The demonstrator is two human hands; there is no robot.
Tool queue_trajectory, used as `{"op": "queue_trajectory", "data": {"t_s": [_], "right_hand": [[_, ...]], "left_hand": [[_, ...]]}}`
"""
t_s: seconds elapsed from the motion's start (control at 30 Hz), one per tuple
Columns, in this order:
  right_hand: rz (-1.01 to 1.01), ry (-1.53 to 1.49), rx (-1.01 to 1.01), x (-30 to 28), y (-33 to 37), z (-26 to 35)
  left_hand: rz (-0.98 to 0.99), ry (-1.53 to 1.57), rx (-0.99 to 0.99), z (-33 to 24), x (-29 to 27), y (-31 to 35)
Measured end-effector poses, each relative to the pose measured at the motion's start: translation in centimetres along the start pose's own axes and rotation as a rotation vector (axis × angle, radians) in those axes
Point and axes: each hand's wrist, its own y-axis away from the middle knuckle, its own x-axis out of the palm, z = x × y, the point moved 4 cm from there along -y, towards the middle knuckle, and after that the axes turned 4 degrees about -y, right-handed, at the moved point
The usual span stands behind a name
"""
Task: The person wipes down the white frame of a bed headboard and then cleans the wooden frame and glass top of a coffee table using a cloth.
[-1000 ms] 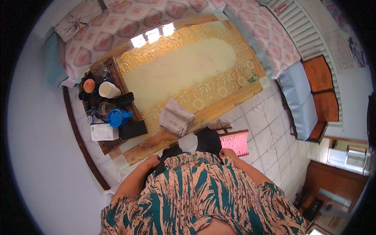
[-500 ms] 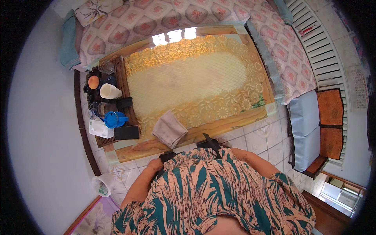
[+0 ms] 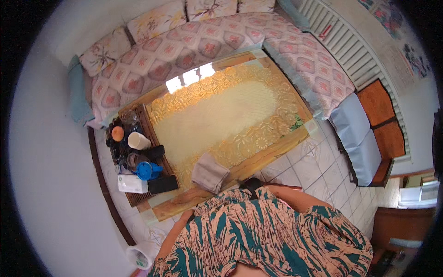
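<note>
My left hand point(image 3: 186, 215) is low by my side at the near edge of the table, mostly covered by my patterned top point(image 3: 258, 231); its fingers are hidden. On the other side, my right hand point(image 3: 273, 189) is close to my waist, near a dark object point(image 3: 250, 183), its fingers also out of sight. A thin dark red edge point(image 3: 293, 187) shows just beyond my right forearm. In front of me a folded grey-brown cloth point(image 3: 210, 173) lies at the near edge of the table point(image 3: 217, 111), apart from both hands.
A slatted tray point(image 3: 150, 122) on the table's left holds a white cup point(image 3: 138, 141), a blue lidded jug point(image 3: 147, 171), a tissue box point(image 3: 132, 183), a phone point(image 3: 163, 183) and a round orange item point(image 3: 117, 134). Sofas point(image 3: 203, 44) line the back and right. A white bin point(image 3: 140, 255) stands lower left.
The view has tilted and turned, so the table sits lower and the back cushions show. Less of my left hand and forearm is visible. The cloth and tray things stay in place.
</note>
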Motion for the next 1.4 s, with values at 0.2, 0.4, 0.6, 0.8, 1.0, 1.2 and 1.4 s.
{"op": "queue_trajectory", "data": {"t_s": [0.2, 0.4, 0.6, 0.8, 1.0, 1.2, 1.4], "right_hand": [[-0.025, 0.093, -0.007, 6.2, -1.1, -2.0], [-0.071, 0.218, 0.053, 8.1, -0.8, -5.3], [-0.184, 0.127, -0.042, 7.9, 2.4, -2.5], [-0.425, -0.03, -0.098, 5.6, 5.2, -2.4], [-0.142, -0.013, 0.217, 2.9, 8.4, 3.0], [-0.054, 0.052, 0.115, -2.8, 7.9, -1.1], [0.099, 0.151, 0.114, -8.7, 6.6, -1.7]], "left_hand": [[0.066, -0.06, 0.017, 2.3, -0.6, 1.0], [0.141, -0.11, 0.076, 1.9, 0.0, 0.3], [0.223, -0.134, 0.12, 1.7, 1.5, -0.3], [0.258, -0.105, 0.183, 1.3, 3.0, -0.2], [0.022, 0.116, 0.095, -0.6, 1.9, 1.9], [-0.165, 0.306, 0.028, -7.4, -2.3, 3.1], [-0.272, 0.484, -0.189, -11.4, -1.5, 2.4]]}}
